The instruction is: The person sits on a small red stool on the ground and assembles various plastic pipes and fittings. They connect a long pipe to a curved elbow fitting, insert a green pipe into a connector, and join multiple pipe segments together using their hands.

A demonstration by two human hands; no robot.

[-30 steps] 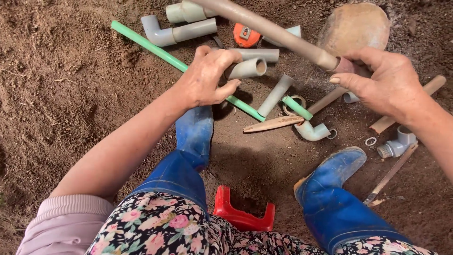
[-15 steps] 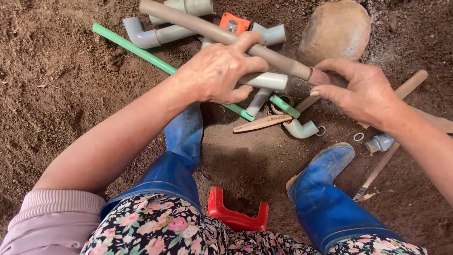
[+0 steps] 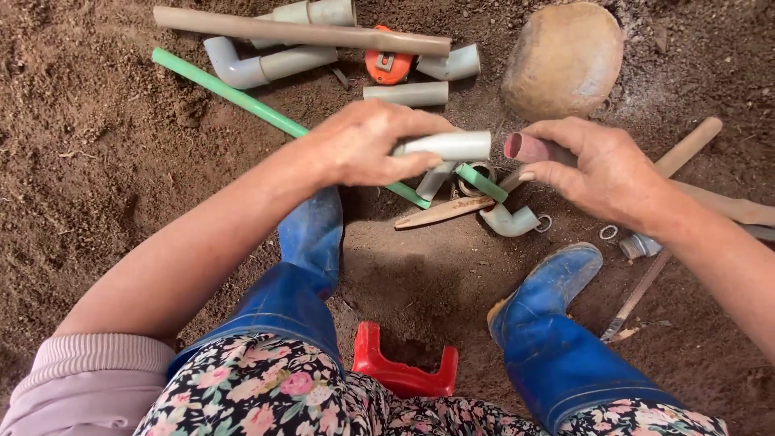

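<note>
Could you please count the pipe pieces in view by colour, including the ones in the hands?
Grey pieces: 7, one in the left hand, an elbow on the soil.
Green pipe: 1.
Brown pipes: 2, a long one lying, a short one in the right hand.
Total: 10.

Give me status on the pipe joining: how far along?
Done: nothing looks joined between the hands. In hand: left hand holds a short grey pipe piece, right hand a reddish-brown tube end facing it, a small gap between. Left: closing that gap; other grey pipes and an elbow lie loose on the soil.
</note>
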